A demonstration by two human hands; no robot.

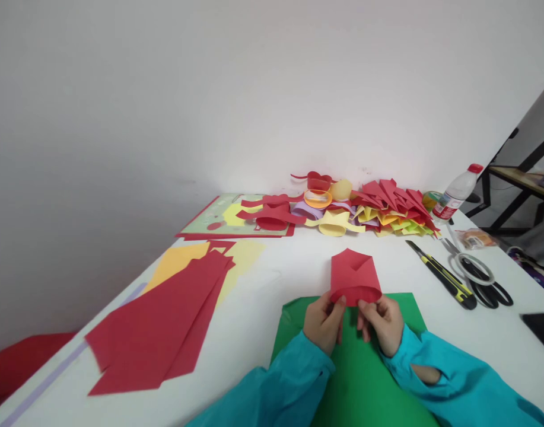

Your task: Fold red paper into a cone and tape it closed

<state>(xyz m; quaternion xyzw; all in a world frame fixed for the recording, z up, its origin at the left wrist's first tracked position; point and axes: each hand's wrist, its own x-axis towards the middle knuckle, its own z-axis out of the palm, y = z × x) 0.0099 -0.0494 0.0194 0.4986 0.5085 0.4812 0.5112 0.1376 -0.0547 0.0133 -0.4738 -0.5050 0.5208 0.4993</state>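
A folded red paper piece (354, 270), shaped like a small open pouch with a pointed top, is held up between both hands. My left hand (324, 321) pinches its lower left edge between thumb and fingers. On the lower right edge, my right hand (384, 323) does the same. The paper's round opening faces me. Beneath the hands lies a green sheet (356, 379) on the white table.
Red paper sheets (160, 320) lie at left over yellow ones. Finished-looking paper shapes (276, 213) and a folded-paper pile (394, 204) line the wall. A utility knife (447, 279), scissors (487, 293), a tape roll (475, 268) and a bottle (458, 193) are at right.
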